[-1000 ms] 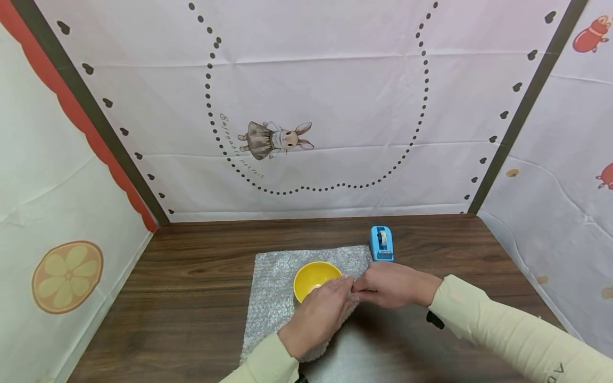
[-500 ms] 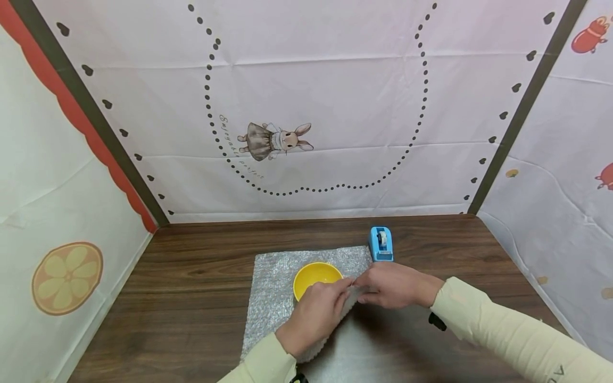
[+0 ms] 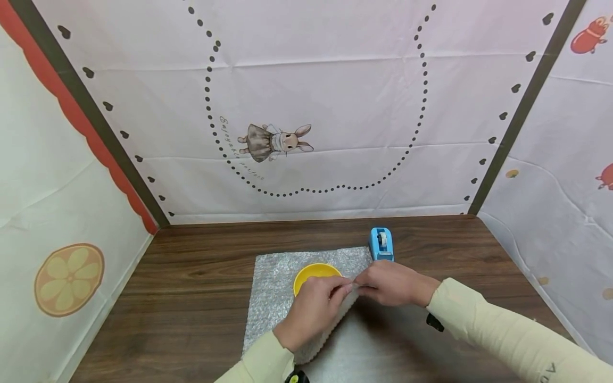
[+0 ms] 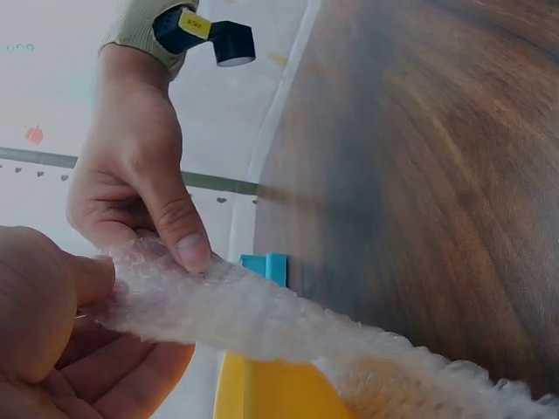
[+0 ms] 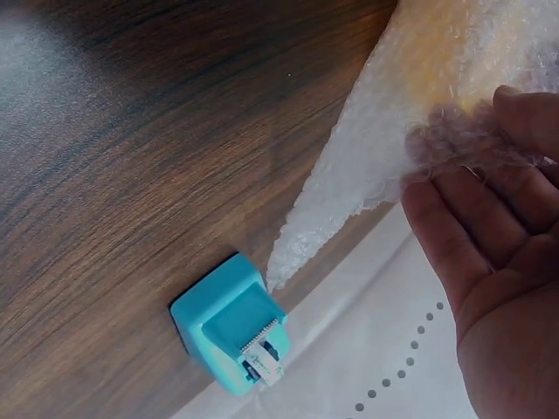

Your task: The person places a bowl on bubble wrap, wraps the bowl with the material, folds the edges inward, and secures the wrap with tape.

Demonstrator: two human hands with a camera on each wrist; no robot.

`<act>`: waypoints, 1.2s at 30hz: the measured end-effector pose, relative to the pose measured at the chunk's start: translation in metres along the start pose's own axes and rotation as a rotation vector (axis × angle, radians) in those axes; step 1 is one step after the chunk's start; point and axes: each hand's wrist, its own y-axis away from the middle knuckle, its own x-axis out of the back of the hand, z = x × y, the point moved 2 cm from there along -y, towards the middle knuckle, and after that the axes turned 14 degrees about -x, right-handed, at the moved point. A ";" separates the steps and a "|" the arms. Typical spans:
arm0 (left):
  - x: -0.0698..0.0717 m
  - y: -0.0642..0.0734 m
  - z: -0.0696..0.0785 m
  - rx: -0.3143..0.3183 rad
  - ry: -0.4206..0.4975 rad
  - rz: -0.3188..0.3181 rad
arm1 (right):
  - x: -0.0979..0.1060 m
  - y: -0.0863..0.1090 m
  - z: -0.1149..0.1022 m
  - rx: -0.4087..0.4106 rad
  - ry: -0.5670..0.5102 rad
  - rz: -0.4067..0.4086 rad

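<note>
A square sheet of bubble wrap (image 3: 270, 298) lies on the table with a yellow bowl (image 3: 313, 271) upon it. Its near right corner is lifted and folded up beside the bowl. My left hand (image 3: 313, 306) pinches the raised edge and covers the bowl's near side in the head view. Just right of it, my right hand (image 3: 392, 282) pinches the same edge. The left wrist view shows the right thumb (image 4: 190, 249) on top of the raised bubble wrap (image 4: 236, 314), above the bowl (image 4: 279, 393). In the right wrist view, fingers (image 5: 437, 227) lie behind the wrap.
A blue tape dispenser (image 3: 381, 243) stands at the sheet's far right corner, just beyond my right hand. The dark wooden table (image 3: 191, 298) meets printed cloth walls (image 3: 335, 106) at the back and both sides.
My left hand has turned from lying flat over the bowl's near side to pinching the wrap's edge. The lifted edge shows more plainly between the hands; the right hand stays nearly in place.
</note>
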 end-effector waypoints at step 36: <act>0.022 0.008 -0.058 0.219 -0.079 0.069 | -0.010 -0.010 0.022 -0.073 -0.075 0.081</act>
